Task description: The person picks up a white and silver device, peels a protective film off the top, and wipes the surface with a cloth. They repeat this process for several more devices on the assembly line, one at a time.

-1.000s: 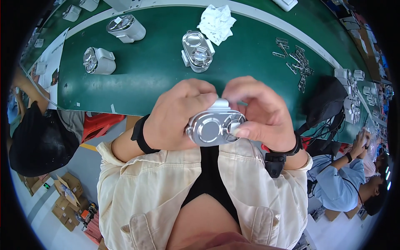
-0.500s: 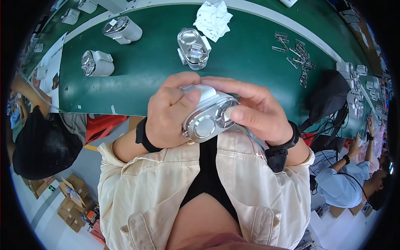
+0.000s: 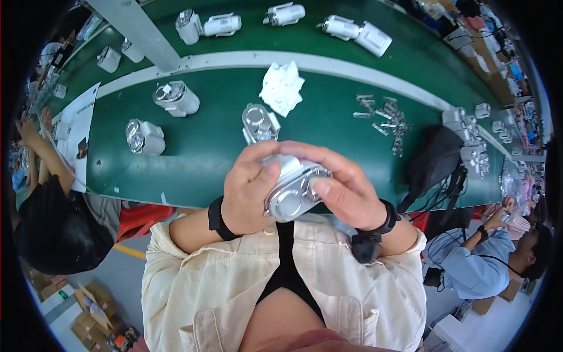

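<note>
Close to my chest, both hands hold a white oval housing (image 3: 287, 202) with a shiny silver top bearing two round parts. My left hand (image 3: 249, 190) wraps its left side, thumb lying along the white body. From the far side the fingers of my right hand (image 3: 352, 193) curl round it, while the right thumb presses at the right-hand round part and hides some of it. Just beyond my hands a similar silver-topped housing (image 3: 258, 120) stands on the green table (image 3: 211, 170), its near end covered by my fingers. Beside it lies a crumpled white wipe (image 3: 281, 88).
Two more housings (image 3: 176, 98) sit at the left. Small metal pieces (image 3: 396, 123) are heaped at the right, near a black bag (image 3: 434, 158) with cables. Past a pale rail (image 3: 234, 59), more white housings (image 3: 223, 24) lie on a green surface. People sit on both sides.
My view has tilted up, bringing the far surface and its housings into sight. Both hands keep their hold on the housing, the right thumb staying at the round part.
</note>
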`<action>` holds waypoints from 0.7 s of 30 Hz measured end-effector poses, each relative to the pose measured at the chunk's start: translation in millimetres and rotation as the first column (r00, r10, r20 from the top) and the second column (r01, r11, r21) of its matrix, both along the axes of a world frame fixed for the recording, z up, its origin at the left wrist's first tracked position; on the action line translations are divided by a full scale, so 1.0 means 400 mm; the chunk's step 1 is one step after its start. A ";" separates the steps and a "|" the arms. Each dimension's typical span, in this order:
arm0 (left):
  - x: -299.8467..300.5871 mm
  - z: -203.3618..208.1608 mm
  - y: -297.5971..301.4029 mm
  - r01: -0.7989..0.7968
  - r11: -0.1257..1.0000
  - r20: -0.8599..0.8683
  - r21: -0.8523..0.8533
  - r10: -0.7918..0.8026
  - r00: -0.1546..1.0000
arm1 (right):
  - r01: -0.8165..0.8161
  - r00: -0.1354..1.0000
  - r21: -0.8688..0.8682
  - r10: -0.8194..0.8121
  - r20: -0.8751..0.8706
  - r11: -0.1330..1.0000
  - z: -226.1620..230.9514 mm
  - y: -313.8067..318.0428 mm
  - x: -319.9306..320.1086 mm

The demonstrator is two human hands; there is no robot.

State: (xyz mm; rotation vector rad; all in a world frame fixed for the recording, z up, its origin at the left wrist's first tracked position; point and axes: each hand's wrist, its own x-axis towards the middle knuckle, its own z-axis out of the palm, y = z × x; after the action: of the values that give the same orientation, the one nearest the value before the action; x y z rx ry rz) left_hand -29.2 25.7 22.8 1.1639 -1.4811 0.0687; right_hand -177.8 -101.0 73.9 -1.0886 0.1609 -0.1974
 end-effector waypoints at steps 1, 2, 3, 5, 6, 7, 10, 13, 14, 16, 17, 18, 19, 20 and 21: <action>-0.007 0.011 -0.022 -0.063 0.998 0.034 0.008 0.063 0.997 | 0.011 0.999 0.054 -0.008 -0.046 0.999 0.007 -0.007 -0.002; -0.013 0.027 -0.041 -0.125 0.992 0.067 0.017 0.124 0.990 | 0.015 0.999 0.028 -0.014 -0.043 1.000 0.014 -0.017 0.001; -0.018 0.041 -0.058 -0.189 0.982 0.098 0.025 0.185 0.978 | 0.027 1.000 0.008 -0.028 0.002 1.000 0.020 -0.034 0.008; -0.018 0.070 -0.105 -0.165 0.986 0.071 -0.034 0.167 0.983 | 0.050 0.995 -0.022 -0.048 0.093 0.998 0.030 -0.078 0.024; -0.014 0.084 -0.128 -0.146 0.987 0.049 -0.069 0.150 0.988 | 0.053 0.994 -0.037 -0.049 0.093 0.998 0.035 -0.106 0.031; -0.009 0.098 -0.139 -0.130 0.986 0.027 -0.102 0.134 0.991 | 0.051 0.997 -0.031 -0.050 0.053 0.998 0.041 -0.144 0.037; 0.027 0.118 -0.117 -0.156 0.982 0.058 -0.108 0.163 0.985 | 0.257 0.962 -0.190 -0.270 -0.045 0.948 0.037 -0.331 0.048; 0.063 0.098 -0.087 -0.163 0.977 -0.001 -0.137 0.165 0.986 | 0.618 0.678 -0.447 -0.726 -0.114 0.647 -0.012 -0.607 0.014; 0.076 0.077 -0.075 -0.181 0.969 -0.071 -0.167 0.171 0.983 | 0.641 0.583 -0.501 -0.793 -0.175 0.582 -0.030 -0.688 0.007; 0.099 0.048 -0.073 -0.181 0.961 -0.135 -0.207 0.155 0.979 | 0.564 0.450 -0.619 -0.832 -0.326 0.547 -0.091 -0.852 -0.044; 0.105 0.039 -0.075 -0.202 0.959 -0.181 -0.198 0.167 0.969 | 0.570 0.445 -0.620 -0.837 -0.318 0.539 -0.138 -0.917 -0.076; 0.112 0.032 -0.077 -0.221 0.957 -0.226 -0.189 0.176 0.958 | 0.484 0.305 -0.768 -0.903 -0.301 0.420 -0.191 -0.977 -0.110; 0.118 0.022 -0.083 -0.249 0.952 -0.274 -0.178 0.196 0.942 | 0.357 0.174 -0.884 -0.951 -0.254 0.302 -0.212 -1.016 -0.115; 0.122 0.017 -0.077 -0.269 0.945 -0.274 -0.185 0.213 0.938 | 0.351 0.194 -0.886 -0.949 -0.248 0.303 -0.201 -1.012 -0.088; 0.126 0.012 -0.073 -0.296 0.939 -0.271 -0.173 0.244 0.931 | 0.206 0.104 -0.976 -0.993 -0.055 0.075 -0.195 -1.000 -0.074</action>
State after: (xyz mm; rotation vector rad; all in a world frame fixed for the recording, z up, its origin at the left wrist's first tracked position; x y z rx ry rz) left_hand 21.2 -3.6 27.7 1.1511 -1.0595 0.2572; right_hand -207.6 -500.8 -4.0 -1.9420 1.7874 -0.8324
